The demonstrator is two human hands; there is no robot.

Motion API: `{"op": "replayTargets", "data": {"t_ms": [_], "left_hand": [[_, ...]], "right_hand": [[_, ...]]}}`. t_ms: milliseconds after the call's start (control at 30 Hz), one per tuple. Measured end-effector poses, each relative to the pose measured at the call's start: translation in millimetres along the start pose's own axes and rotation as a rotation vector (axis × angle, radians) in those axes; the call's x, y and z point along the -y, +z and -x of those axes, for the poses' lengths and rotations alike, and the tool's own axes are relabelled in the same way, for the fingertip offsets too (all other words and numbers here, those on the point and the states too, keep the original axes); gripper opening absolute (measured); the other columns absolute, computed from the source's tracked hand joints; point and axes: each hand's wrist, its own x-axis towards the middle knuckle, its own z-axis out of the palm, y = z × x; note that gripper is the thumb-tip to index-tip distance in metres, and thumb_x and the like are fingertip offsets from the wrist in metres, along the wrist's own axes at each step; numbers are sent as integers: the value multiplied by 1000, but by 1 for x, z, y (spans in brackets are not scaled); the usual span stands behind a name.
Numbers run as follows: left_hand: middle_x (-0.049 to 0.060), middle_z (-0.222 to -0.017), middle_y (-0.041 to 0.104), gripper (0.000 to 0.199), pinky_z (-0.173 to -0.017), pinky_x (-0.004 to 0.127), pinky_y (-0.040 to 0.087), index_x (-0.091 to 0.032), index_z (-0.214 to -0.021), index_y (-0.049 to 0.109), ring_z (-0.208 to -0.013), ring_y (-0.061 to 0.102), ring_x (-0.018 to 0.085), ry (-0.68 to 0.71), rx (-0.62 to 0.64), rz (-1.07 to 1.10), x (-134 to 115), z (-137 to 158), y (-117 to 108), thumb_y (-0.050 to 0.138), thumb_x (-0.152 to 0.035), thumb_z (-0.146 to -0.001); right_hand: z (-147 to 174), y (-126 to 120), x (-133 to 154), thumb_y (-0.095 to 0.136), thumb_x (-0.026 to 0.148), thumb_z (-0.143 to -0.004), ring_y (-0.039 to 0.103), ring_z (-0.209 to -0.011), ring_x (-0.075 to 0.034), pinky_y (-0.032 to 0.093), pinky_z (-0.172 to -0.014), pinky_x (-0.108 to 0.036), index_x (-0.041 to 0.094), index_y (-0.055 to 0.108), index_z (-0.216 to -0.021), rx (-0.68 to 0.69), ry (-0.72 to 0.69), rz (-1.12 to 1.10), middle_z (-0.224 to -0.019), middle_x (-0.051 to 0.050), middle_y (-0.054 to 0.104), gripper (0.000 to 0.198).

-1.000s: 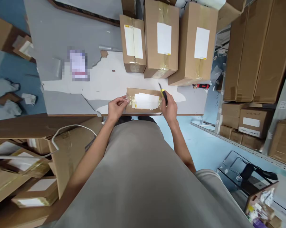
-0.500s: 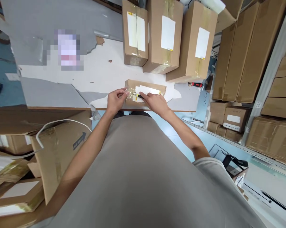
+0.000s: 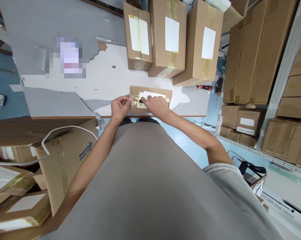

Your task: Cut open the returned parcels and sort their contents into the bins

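A small cardboard box [image 3: 150,89] with white paper labels and shiny clear tape lies on the table near its front edge. My left hand [image 3: 120,106] is at the box's left end, thumb and fingers pinched together on the loose-looking clear tape [image 3: 133,101] there. My right hand [image 3: 156,106] is closed over the box top around a slim cutter [image 3: 141,101] with a dark, yellow-marked body. Its tip points left, close to the fingers of my left hand. Most of the cutter is hidden under my right hand.
Three taped cartons [image 3: 167,43] with white labels stand behind the box. A red-and-black tool [image 3: 204,87] lies at the table's right end. An open large carton [image 3: 65,166] holds boxes at lower left. Shelves with cartons [image 3: 247,60] line the right side.
My right hand and the cutter have shifted slightly left along the box top, towards my left hand. My left hand keeps its pinch at the box's end. The whole view has shifted a little.
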Motion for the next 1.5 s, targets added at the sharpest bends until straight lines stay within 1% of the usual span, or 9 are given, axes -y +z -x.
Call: {"op": "replayTargets", "data": {"t_ms": [200,567,733,867,967,1067,1233,1367,1500], "left_hand": [[20,-134,84,27,-107,42,68,-21,-87,70,-122,83,33,-3,-75,-46,-2,1,3,82,-45,-87],[15,-124,86,32,-105,42,67,-22,-88,71,-118,83,32,-27,-167,-15,7,-1,2,89,-47,-80],[-4,-80,71,43,-93,33,62,-22,-91,60,-83,64,15,-118,-304,0,2,-11,-33,92,-51,-91],[-8,-71,59,46,-77,29,55,-22,-91,54,-71,50,12,-172,-326,8,-5,-16,-60,91,-49,-95],[-7,-70,58,39,-76,27,51,-22,-89,57,-71,50,12,-176,-342,-8,-10,-20,-68,91,-41,-92],[-5,-73,60,32,-76,28,48,-22,-86,59,-71,51,13,-161,-362,-33,-14,-21,-72,88,-35,-89],[-3,-77,63,33,-81,28,52,-24,-87,60,-78,59,16,-135,-304,-36,-14,-22,-68,88,-40,-84],[2,-86,72,34,-91,32,59,-25,-92,57,-91,70,21,-112,-172,-144,-4,-30,-42,82,-48,-89],[11,-105,83,25,-111,43,61,-24,-93,63,-115,78,31,-140,-22,-368,10,-45,-15,79,-42,-88]], "right_hand": [[23,11,-43,41,-2,-113,83,-121,-36,57,-96,-43,8,78,-143,12,147,-53,-133,-28,83,48],[65,70,-137,47,4,-114,84,-115,-36,56,-95,-44,16,79,-148,-57,251,-137,-132,-26,85,48],[64,98,-163,64,51,-119,83,-105,-29,63,-94,-39,26,83,-143,-340,52,-796,-118,-9,89,39],[17,142,-144,68,86,-102,68,-67,-14,63,-68,-29,25,81,-123,-628,165,-1486,-102,-2,85,66],[-30,162,-112,80,89,-88,66,-56,-11,57,-56,-25,26,75,-105,-603,298,-1744,-89,3,78,65],[-57,163,-83,81,83,-90,70,-57,-11,57,-56,-24,26,69,-96,-560,358,-1877,-78,7,67,58],[-43,144,-69,84,75,-91,68,-57,-11,57,-59,-23,27,64,-95,-658,424,-1901,-73,9,61,52],[-8,131,-78,84,72,-93,71,-62,-13,61,-64,-25,27,64,-100,-860,460,-1734,-77,8,63,50],[10,127,-74,83,74,-92,69,-64,-13,62,-63,-26,25,70,-105,-850,514,-1577,-82,6,65,52]]}}
